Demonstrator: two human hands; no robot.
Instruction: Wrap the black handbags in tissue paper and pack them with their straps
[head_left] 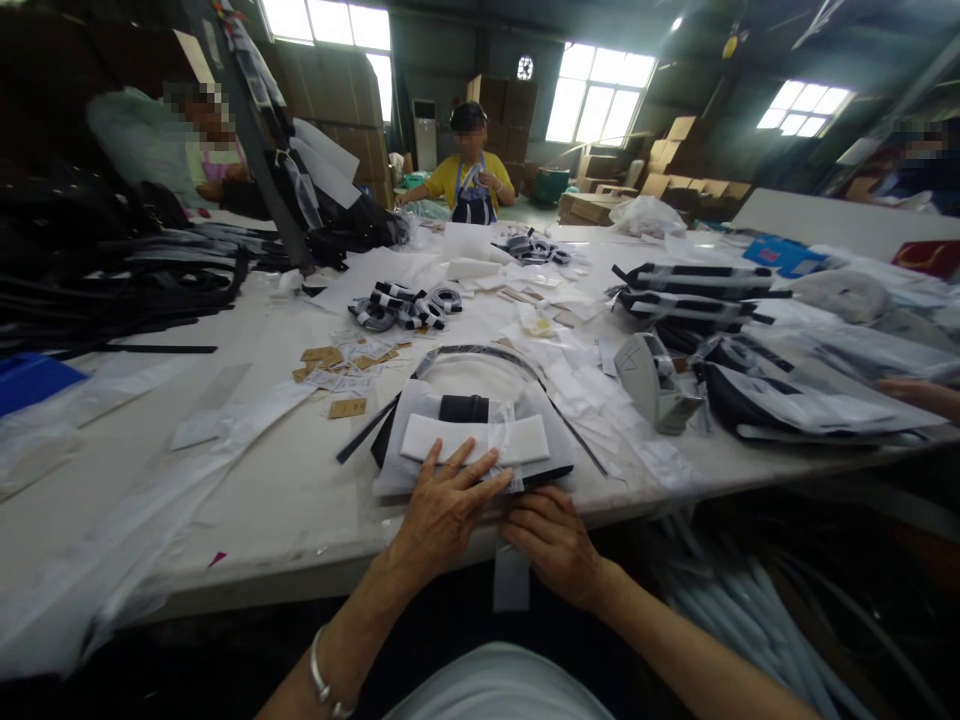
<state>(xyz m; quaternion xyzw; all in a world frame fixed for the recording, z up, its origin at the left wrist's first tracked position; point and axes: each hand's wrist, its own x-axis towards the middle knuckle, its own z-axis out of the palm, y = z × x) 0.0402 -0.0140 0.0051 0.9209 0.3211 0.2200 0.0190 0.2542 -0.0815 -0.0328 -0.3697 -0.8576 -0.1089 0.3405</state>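
Observation:
A black bag (381, 438) lies near the table's front edge, partly covered by a translucent white sheet (409, 405), with its strap (480, 350) looped behind. A folded white pad (420, 441) rests across its front, below a black rolled piece (463, 409). My left hand (450, 500) lies spread on the pad, pressing on it. A strip of clear tape (511, 580) runs over the bag's near side and hangs below the table edge. My right hand (551, 540) is closed at that edge, its curled fingertips over the tape; the exact grip is partly hidden.
A grey tape dispenser (649, 385) stands to the right, before stacked black bags (795, 400). Brown tags (347, 408) and coiled straps (405, 306) lie beyond the bag. Black straps (112, 280) pile up at left. A co-worker in yellow (469, 180) sits across the table.

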